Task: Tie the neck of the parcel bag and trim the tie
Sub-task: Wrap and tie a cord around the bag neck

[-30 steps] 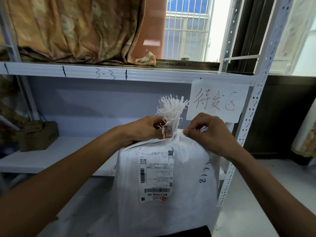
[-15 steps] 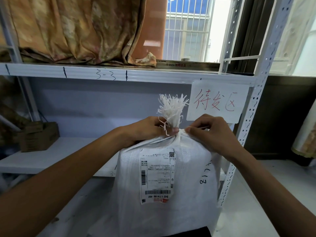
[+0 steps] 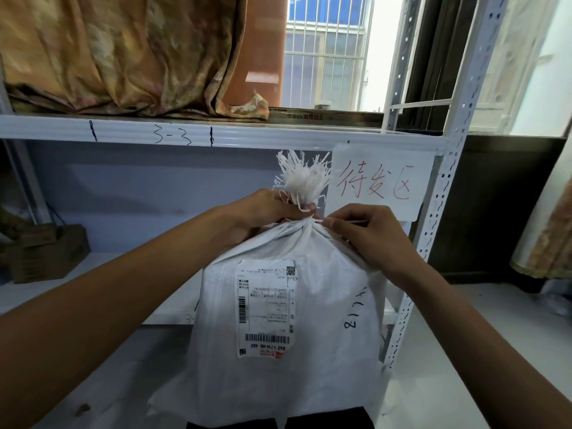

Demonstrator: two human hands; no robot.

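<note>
A white woven parcel bag (image 3: pixel 325 351) with a shipping label (image 3: pixel 266 308) stands upright in front of me. Its gathered neck (image 3: pixel 305 226) ends in a frayed white tuft (image 3: pixel 301 178). My left hand (image 3: pixel 263 212) grips the neck from the left, just under the tuft. My right hand (image 3: pixel 365 233) pinches a thin white tie (image 3: pixel 346 223) that runs from the neck out to the right. Whether the tie goes fully around the neck is hidden by my fingers.
A white metal shelf unit (image 3: pixel 192 134) stands behind the bag, with a perforated post (image 3: pixel 433 218) at the right and a handwritten paper sign (image 3: pixel 377 181). A cardboard box (image 3: pixel 46 252) sits on the lower shelf at left. Draped fabric (image 3: pixel 123 51) lies on top.
The bag neck is drawn tighter and narrower. My right hand has pulled the tie a little to the right, away from the neck. My left hand stays on the neck.
</note>
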